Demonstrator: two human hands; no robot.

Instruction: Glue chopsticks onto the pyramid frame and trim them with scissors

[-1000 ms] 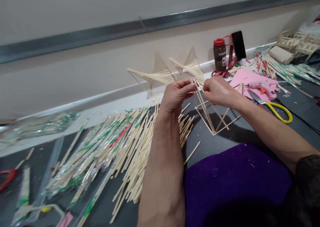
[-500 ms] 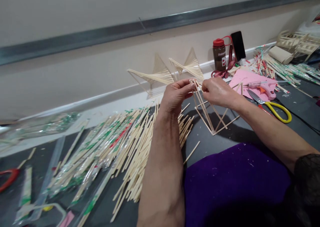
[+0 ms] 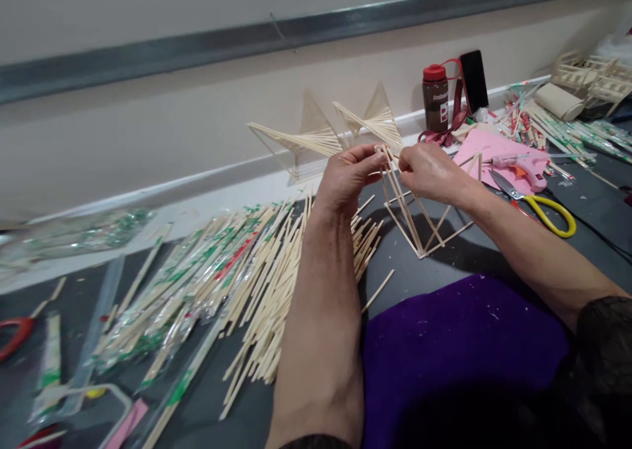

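Note:
A frame of thin wooden sticks [image 3: 405, 220] stands on the dark tabletop, its lower corner touching the surface. My left hand [image 3: 351, 172] pinches the frame's top ends between thumb and fingers. Just to the right, my right hand [image 3: 425, 170] is closed around a stick that slants down to the right beside the frame; its fingertips are partly hidden. Loose wooden sticks [image 3: 276, 297] lie in a pile to the left of and beneath my left forearm. Against the wall behind my hands lean finished-looking stick shapes [image 3: 316, 139] with fanned sticks.
Yellow-handled scissors [image 3: 550, 213], a pink glue gun [image 3: 526, 171] and a pink sheet [image 3: 476, 147] lie at the right. Behind them stand a red-capped bottle [image 3: 435, 100] and a phone [image 3: 474, 83]. Plastic-wrapped sticks [image 3: 197, 271] cover the left, with a red handle [image 3: 17, 337] at the edge.
The view has shifted slightly, so most things appear a little higher. Both hands keep nearly the same hold on the sticks.

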